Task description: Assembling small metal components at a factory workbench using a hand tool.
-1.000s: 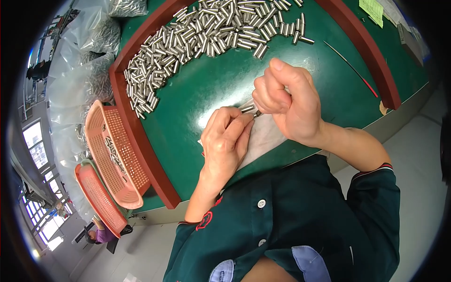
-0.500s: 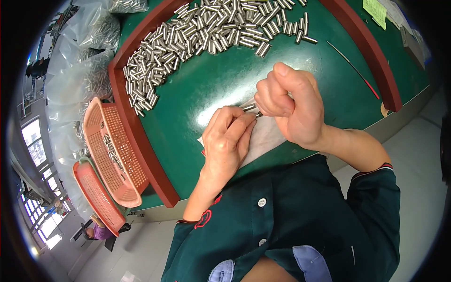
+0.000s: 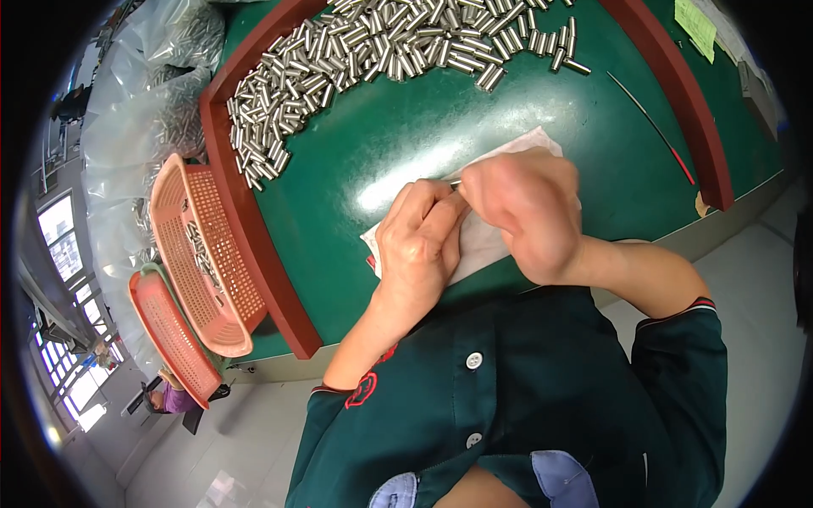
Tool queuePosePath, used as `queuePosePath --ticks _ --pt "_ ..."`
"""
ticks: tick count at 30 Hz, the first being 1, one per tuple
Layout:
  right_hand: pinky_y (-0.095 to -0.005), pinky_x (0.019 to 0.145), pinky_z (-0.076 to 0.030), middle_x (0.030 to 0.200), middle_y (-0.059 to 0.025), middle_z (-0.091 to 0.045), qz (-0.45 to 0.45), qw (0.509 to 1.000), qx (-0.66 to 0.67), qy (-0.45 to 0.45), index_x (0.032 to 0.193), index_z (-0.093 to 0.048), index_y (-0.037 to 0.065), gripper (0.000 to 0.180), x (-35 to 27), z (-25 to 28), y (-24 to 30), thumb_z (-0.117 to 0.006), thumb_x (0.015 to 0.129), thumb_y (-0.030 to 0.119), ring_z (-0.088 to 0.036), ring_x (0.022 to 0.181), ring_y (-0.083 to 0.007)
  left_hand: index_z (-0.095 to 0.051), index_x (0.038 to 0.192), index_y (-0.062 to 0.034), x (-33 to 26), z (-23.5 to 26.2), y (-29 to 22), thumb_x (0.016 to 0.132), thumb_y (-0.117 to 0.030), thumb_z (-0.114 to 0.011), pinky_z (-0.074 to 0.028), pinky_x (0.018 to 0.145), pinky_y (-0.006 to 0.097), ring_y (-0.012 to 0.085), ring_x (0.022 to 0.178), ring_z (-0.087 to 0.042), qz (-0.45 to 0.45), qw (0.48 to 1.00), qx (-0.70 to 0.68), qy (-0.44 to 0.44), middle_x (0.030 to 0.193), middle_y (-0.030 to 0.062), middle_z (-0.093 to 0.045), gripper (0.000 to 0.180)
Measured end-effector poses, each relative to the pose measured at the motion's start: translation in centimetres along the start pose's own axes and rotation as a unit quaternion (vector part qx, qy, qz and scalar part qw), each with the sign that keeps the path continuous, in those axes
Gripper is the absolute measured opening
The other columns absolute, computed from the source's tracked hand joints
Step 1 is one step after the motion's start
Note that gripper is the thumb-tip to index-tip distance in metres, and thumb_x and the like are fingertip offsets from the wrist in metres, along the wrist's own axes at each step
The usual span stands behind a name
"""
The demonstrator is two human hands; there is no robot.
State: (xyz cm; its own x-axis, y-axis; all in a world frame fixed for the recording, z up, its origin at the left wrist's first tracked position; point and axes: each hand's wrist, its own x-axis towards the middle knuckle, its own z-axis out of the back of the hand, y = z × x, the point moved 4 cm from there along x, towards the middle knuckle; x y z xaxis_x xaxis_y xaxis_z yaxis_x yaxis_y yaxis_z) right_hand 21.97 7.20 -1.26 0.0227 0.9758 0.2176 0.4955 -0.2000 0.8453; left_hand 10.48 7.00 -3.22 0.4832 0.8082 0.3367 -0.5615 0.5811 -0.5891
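My left hand (image 3: 419,241) is closed, its fingertips pinching a small shiny metal cylinder (image 3: 456,183), of which only a sliver shows. Against those fingertips presses my right hand (image 3: 532,212), curled into a fist and slightly smeared by motion; what it holds, if anything, is hidden. Both hands are over a whitish cloth (image 3: 542,144) spread on the green tabletop (image 3: 330,178). Beyond them lies a large heap of short metal cylinders (image 3: 373,55), with a few strays at its right end.
A dark red wooden rim (image 3: 254,245) borders the work area. Near its right side lies a thin rod with a red handle (image 3: 652,127). Pink plastic baskets (image 3: 241,279) stand outside on the left, beside clear bags of metal parts (image 3: 182,110). A yellow-green paper (image 3: 696,30) is far right.
My right fist has turned over and come down beside the left fingertips, uncovering more cloth. The left hand keeps its pinch. The whole view has shifted slightly.
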Motion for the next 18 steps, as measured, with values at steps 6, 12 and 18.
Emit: queuePosePath --ticks 6,12,18 --pt "-0.0257 0.043 -0.018 0.045 0.002 -0.024 -0.045 0.998 -0.022 -0.042 0.049 -0.027 0.008 0.041 0.5 0.6 -0.7 -0.035 0.089 0.016 -0.019 0.043 -0.0085 -0.058 0.079 -0.0009 0.1 0.2 -0.8 0.066 0.004 -0.062 -0.043 0.055 0.034 0.025 0.065 -0.051 -0.016 0.999 0.023 0.015 0.074 0.0092 -0.051 0.015" --pt "-0.0247 0.041 -0.017 0.042 0.0028 -0.024 -0.022 0.988 0.145 -0.056 0.048 -0.025 0.013 0.045 1.2 2.8 0.7 -0.03 0.091 0.025 -0.016 0.04 -0.0081 -0.053 0.082 0.0007 -0.4 1.5 -2.0 0.072 0.004 -0.059 -0.042 0.061 0.029 0.0217 0.072 -0.052 0.041 0.997 -0.052 0.038 0.082 0.0098 -0.052 0.013" --pt "-0.0241 0.041 -0.017 0.042 0.0032 -0.024 -0.043 0.982 0.164 -0.08 0.048 -0.025 0.013 0.044 1.6 3.4 0.4 -0.03 0.09 0.025 -0.015 0.04 -0.0079 -0.048 0.096 -0.0021 -0.7 2.5 0.2 0.078 -0.016 -0.059 -0.043 0.068 0.027 0.0174 0.082 -0.053 0.242 0.713 -0.656 0.043 0.095 0.0118 -0.053 0.025"
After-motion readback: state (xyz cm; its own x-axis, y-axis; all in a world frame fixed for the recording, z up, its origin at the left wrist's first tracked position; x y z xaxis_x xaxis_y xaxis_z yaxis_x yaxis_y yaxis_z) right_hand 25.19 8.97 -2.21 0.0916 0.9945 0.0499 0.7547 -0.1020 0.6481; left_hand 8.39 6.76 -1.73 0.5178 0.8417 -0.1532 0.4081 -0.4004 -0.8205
